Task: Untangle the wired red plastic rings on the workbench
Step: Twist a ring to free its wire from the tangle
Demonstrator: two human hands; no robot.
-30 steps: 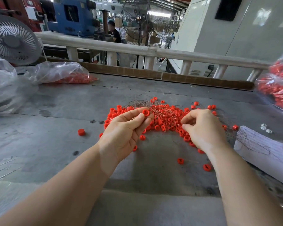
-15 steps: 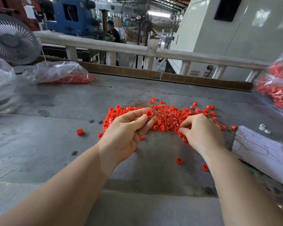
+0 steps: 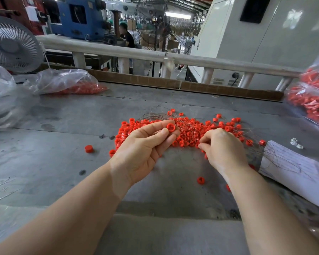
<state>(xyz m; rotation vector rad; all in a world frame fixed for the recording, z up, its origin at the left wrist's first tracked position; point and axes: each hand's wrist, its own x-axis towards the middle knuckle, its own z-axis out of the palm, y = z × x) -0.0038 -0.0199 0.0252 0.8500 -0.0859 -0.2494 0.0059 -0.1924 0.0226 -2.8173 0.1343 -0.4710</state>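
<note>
While my left hand [image 3: 144, 144] pinches one red ring [image 3: 171, 127] between thumb and fingertips above the tangled pile of wired rings [image 3: 191, 131] on the grey workbench [image 3: 44, 153], my right hand [image 3: 223, 148] curls its fingers into the pile's near edge, pinching something I cannot make out.

A single head-worn wide-angle view looks forward and down from the near edge of the grey workbench [image 3: 66, 162], close above it, facing the white railing [image 3: 210, 62] along the workbench's far side.
</note>
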